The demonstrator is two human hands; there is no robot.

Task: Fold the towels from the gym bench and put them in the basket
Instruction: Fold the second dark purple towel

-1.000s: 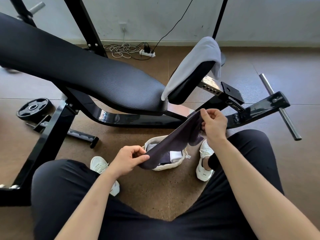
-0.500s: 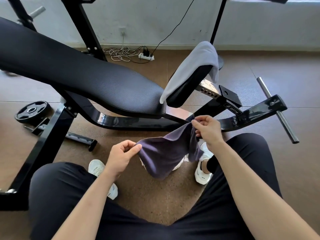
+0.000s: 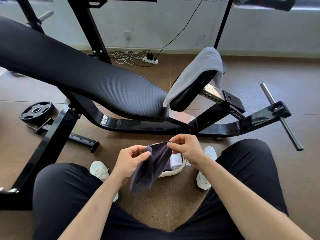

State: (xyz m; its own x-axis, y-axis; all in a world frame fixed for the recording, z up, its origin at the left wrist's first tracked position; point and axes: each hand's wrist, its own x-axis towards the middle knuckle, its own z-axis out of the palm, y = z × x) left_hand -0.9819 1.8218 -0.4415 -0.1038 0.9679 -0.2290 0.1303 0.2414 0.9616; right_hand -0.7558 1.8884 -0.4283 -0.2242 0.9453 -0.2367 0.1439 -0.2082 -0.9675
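1. A brown speckled floor (image 3: 173,205) with thin seam lines runs to the far wall.
2. The pale, scuffed painted wall (image 3: 155,23) carries a white wall socket (image 3: 127,34).
3. At its foot lie a white power strip (image 3: 150,60) and a tangle of white cable (image 3: 124,57); a thin black cord (image 3: 181,29) climbs rightward.
4. A black padded gym bench (image 3: 86,73) on a black steel frame (image 3: 138,124) spans the middle.
5. A black round weight plate (image 3: 37,110) lies on the floor at left.

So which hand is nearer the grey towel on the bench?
Right. The right hand sits below the grey towel, pinching the dark towel; the left hand is lower and further left.
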